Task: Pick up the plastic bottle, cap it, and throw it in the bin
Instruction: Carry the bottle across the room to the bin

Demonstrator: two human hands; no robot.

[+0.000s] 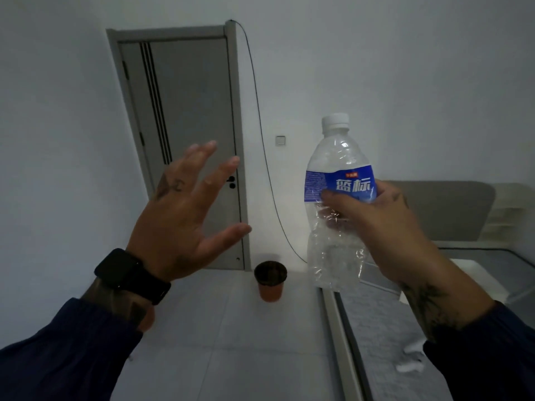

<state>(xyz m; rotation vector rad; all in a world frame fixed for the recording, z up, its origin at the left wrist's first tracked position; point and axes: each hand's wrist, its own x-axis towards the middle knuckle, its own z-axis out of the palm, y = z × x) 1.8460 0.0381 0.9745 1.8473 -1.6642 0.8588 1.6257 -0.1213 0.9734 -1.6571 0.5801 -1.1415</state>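
My right hand (385, 227) grips a clear, empty plastic bottle (335, 157) around its middle, just below the blue label. The bottle stands upright in the air, and a white cap (335, 120) sits on its neck. My left hand (185, 215) is raised to the left of the bottle, apart from it, fingers spread and holding nothing. A small orange bin (270, 280) with a dark liner stands on the floor below and between my hands, near the foot of the door.
A grey door (188, 140) is shut straight ahead, with a black cable (260, 134) hanging down the wall beside it. A bed with a grey headboard (451, 209) fills the right side, its pale frame edge (338, 342) running toward me. Light floor tiles lie below.
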